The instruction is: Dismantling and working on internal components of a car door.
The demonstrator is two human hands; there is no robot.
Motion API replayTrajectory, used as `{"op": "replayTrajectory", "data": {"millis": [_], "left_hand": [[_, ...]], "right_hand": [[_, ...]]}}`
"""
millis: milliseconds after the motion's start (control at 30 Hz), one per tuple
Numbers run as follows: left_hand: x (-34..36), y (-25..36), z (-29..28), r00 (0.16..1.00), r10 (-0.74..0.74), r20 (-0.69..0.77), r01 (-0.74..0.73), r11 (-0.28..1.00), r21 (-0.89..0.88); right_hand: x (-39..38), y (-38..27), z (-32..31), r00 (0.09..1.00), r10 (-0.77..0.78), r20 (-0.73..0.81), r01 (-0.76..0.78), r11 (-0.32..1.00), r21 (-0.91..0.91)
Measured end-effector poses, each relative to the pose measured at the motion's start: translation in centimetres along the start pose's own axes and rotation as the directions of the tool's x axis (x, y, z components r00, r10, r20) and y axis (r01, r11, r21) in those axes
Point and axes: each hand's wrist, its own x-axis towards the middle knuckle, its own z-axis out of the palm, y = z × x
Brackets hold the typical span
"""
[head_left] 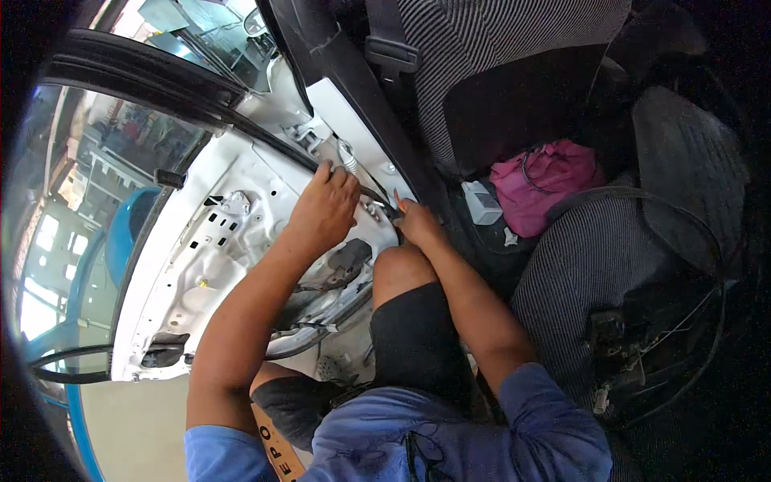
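I am crouched beside an open white car door (217, 241) with its inner trim off, bare metal and holes showing. My left hand (325, 210) lies on the door's rear edge, fingers curled over a black rubber seal or cable (273, 145) near a ribbed wiring boot (348, 161). My right hand (418, 221) sits just right of it, pinching a small tool with an orange tip (397, 198) against the same spot. A dark grey latch part (347, 257) hangs on the door below my left hand.
A striped car seat (594, 265) lies to the right with a pink cloth (546, 185) and a small white box (482, 202) beside it. A loose black door mechanism with cables (622, 353) rests on the seat. A seat belt (391, 48) hangs above.
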Motion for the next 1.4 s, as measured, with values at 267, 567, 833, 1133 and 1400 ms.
{"op": "replayTrajectory", "data": {"millis": [267,567,833,1133,1400], "left_hand": [[2.4,1.4,0.5,0.998,-0.042,0.054,0.041,0.999,0.018],[5.0,-0.5,2.9,0.969,-0.066,0.239,0.117,0.972,-0.205],[7.9,-1.8,5.6,0.898,-0.103,0.427,0.231,0.937,-0.261],[8.0,-3.5,4.1,0.794,0.052,0.605,0.146,0.95,-0.274],[9.2,-4.1,1.0,0.671,0.133,0.729,0.071,0.968,-0.242]], "right_hand": [[2.8,3.9,-3.0,0.869,0.078,0.489,-0.359,0.779,0.514],[1.6,-1.8,-0.1,0.99,-0.122,-0.072,0.14,0.759,0.636],[2.9,-3.4,0.3,0.979,-0.164,-0.12,0.196,0.913,0.358],[2.3,-3.4,1.5,0.927,-0.235,-0.294,0.347,0.834,0.428],[2.4,-3.4,0.8,0.933,-0.258,-0.25,0.346,0.834,0.431]]}}
